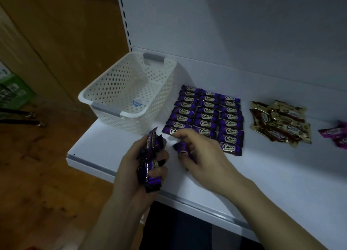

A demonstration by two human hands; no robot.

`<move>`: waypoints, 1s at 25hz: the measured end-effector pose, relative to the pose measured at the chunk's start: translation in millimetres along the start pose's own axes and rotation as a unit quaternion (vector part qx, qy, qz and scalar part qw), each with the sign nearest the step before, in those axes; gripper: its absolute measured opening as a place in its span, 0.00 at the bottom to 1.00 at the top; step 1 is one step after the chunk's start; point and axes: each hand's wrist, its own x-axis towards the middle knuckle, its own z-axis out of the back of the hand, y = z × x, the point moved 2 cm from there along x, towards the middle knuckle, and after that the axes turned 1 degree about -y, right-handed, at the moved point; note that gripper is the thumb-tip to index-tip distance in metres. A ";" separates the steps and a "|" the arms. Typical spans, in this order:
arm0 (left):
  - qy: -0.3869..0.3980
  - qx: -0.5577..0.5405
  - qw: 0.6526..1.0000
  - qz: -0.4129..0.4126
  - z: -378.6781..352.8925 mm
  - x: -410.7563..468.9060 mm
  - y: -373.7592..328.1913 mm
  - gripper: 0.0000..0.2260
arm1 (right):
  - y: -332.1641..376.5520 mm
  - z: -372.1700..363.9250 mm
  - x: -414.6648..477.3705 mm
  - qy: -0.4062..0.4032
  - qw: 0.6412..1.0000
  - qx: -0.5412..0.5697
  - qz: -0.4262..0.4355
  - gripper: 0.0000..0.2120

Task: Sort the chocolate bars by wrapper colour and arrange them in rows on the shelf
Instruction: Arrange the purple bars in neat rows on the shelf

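- The left hand [135,167] is curled around a bunch of purple bars [152,142], held upright just off the near left edge of the shelf [105,148].
- The right hand [202,152] is bent down onto the shelf, fingertips pinching a single purple bar [179,147] just near of the left column.
- The purple rows [208,116] lie in three columns just beyond the right hand, right of the white basket [112,92].
- The right hand covers most of the single bar and the near end of the left and middle columns.
- The gold-and-brown bars [279,122] sit in a loose pile further right.
- The magenta bars [338,135] are blurred and cut off at the right edge.
- How many bars the left hand holds cannot be told.
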 end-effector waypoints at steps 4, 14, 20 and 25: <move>-0.021 0.033 0.999 -0.036 5.4 -1.6 -5.8 0.08 | -4.2 -13.8 -7.9 -0.083 0.990 -0.079 0.078 0.18; -0.084 0.095 0.988 -0.087 17.0 2.1 -13.4 0.08 | -9.0 -27.7 -31.9 -0.054 0.981 -0.172 0.072 0.13; -0.097 0.087 0.984 -0.121 22.2 -1.0 -13.9 0.08 | 3.9 -36.9 -24.7 -0.045 0.980 -0.180 0.070 0.17; -0.133 0.125 0.973 -0.140 23.9 3.1 -10.6 0.07 | 2.4 -39.5 -20.2 -0.049 0.979 -0.188 0.060 0.18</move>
